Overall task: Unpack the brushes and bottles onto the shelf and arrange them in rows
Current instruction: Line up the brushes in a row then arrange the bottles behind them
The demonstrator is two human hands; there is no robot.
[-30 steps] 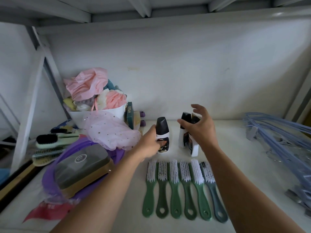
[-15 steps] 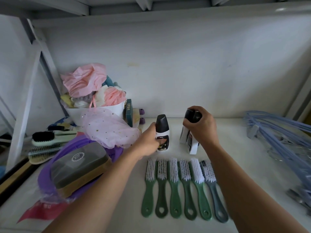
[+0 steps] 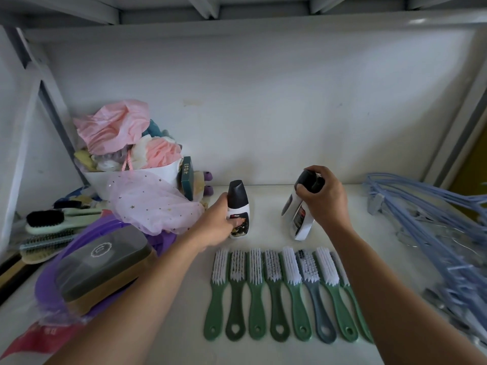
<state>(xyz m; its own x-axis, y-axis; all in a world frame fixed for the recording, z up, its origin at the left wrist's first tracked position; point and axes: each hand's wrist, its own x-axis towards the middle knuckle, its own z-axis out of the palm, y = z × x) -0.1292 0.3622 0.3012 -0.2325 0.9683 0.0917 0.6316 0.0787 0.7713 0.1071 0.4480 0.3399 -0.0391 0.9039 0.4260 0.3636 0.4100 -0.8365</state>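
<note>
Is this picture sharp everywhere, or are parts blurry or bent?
Head view: the brushes and the bottle in the left hand look sharp; the blue hangers at the right edge smear into blur; the shelf posts lean and bow from the wide lens; light is soft, with glare on the top beam.

White tub (image 3: 105,183) of pink bath puffs (image 3: 162,154), starry pink tulle (image 3: 155,204), purple basin (image 3: 46,288), blue hangers (image 3: 432,214) at right
</note>
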